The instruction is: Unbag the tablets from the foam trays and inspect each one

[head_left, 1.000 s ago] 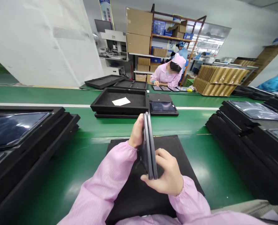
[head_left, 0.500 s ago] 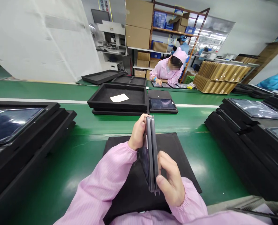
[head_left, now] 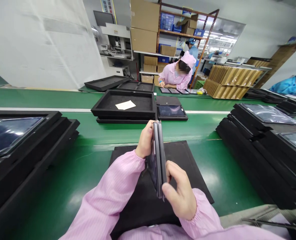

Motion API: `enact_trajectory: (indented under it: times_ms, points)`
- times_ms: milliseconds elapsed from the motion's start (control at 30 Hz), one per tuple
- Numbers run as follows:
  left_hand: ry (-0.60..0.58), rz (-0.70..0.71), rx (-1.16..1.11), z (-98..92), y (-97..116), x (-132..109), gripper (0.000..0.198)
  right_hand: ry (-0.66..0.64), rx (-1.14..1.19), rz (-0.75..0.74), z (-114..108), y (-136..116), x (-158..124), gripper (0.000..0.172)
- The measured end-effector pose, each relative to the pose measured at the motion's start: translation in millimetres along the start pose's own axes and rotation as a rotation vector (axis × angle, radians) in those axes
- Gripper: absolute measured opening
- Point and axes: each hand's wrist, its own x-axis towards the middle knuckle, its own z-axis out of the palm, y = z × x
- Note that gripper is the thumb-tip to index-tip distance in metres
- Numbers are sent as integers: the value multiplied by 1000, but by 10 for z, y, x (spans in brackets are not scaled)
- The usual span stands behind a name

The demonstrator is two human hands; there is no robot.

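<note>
Two slim dark tablets point(head_left: 159, 156), pressed face to back, stand on edge in front of me with their narrow sides toward me. My left hand point(head_left: 146, 138) is closed around their far upper end. At the near right side, my right hand point(head_left: 179, 190) has its fingers curled against the outer tablet and its thumb on the edge. A glossy screen shows on the left face; the right face is mostly hidden. Beneath them lies a flat black mat point(head_left: 187, 173) on the green bench.
Black foam trays point(head_left: 124, 115) are stacked ahead, the top one holding a paper slip point(head_left: 125, 105). Beside them another tablet point(head_left: 171, 110) lies in a tray. Tray stacks with wrapped tablets point(head_left: 270, 113) flank me left and right. A co-worker point(head_left: 177, 71) sits across the bench.
The near end of the tablets has shifted slightly up and left, and my right thumb has slid a little further over their edge. The left grip looks the same.
</note>
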Motion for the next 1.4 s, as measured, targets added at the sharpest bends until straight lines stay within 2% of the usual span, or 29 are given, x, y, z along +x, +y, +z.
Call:
enact_trajectory:
  times_ms: [167,433,567,1000,1400]
  points:
    - [2,-20,-9,-2,-4,-17,55,-42,-4,16,-33,-46,-2,26]
    - [-27,-1,-15,11,28,-12,55,-59,61,-1,-45,38,-14,24]
    - [2,-7,2,-12,-26,23,53,-74,128,42,-32,53,-3,18]
    - [32,-9,-36,-32,-59,37,55,-42,122,74,0,25,42,18]
    - [46,-34,-5,4,-2,78,60,-4,207,156,-3,141,26,23]
